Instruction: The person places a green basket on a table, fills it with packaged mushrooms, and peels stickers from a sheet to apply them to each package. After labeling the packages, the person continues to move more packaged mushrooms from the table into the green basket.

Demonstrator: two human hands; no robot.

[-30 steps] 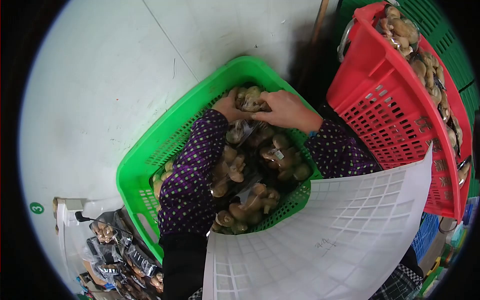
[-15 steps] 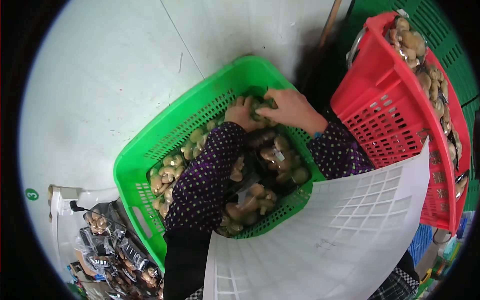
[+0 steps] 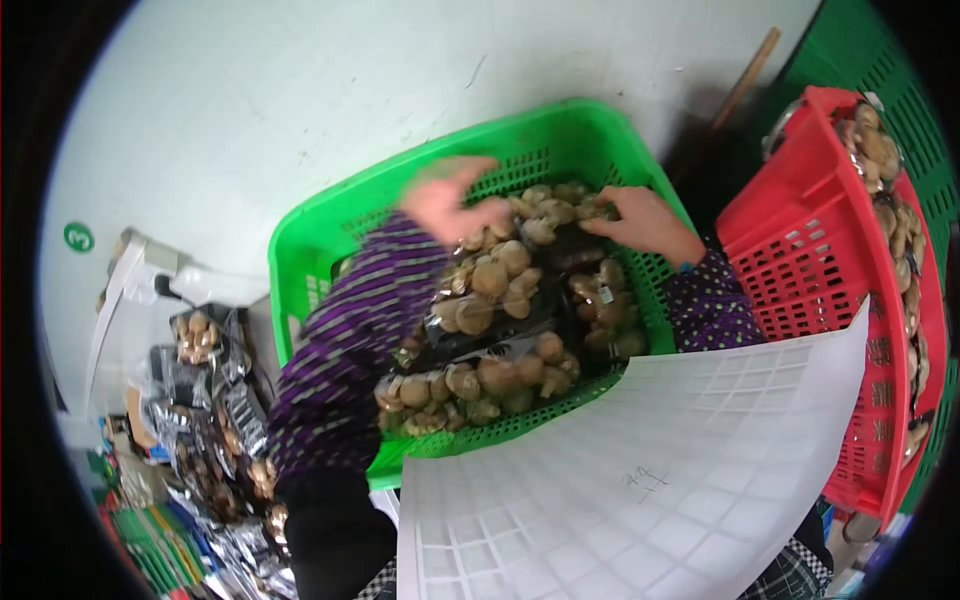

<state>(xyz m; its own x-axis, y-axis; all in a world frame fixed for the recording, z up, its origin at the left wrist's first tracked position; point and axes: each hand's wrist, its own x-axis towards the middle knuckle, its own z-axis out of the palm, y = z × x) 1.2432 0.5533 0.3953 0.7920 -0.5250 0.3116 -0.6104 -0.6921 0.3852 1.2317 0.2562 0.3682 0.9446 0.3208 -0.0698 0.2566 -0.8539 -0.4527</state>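
A green basket (image 3: 330, 215) holds several wrapped packs of brown mushrooms (image 3: 490, 285). Blurred by motion, my left hand (image 3: 452, 203) is over the basket's far left part with thumb and fingers spread, holding nothing. At the far right inside the basket, my right hand (image 3: 645, 222) has its fingertips at the edge of a mushroom pack (image 3: 560, 212); whether they grip it is not clear. A white sheet with a grid (image 3: 640, 470) covers the near side of the basket and the space below it.
A red basket (image 3: 800, 230) with packed mushrooms stands at the right, against green slatted crates (image 3: 900, 60). More black-tray packs (image 3: 215, 440) are piled at the lower left. A wooden stick (image 3: 748, 78) leans behind, near the pale wall (image 3: 300, 110).
My left hand has come up off the packs and moved left, its fingers spreading. The view has shifted, and more mushroom packs show in the green basket.
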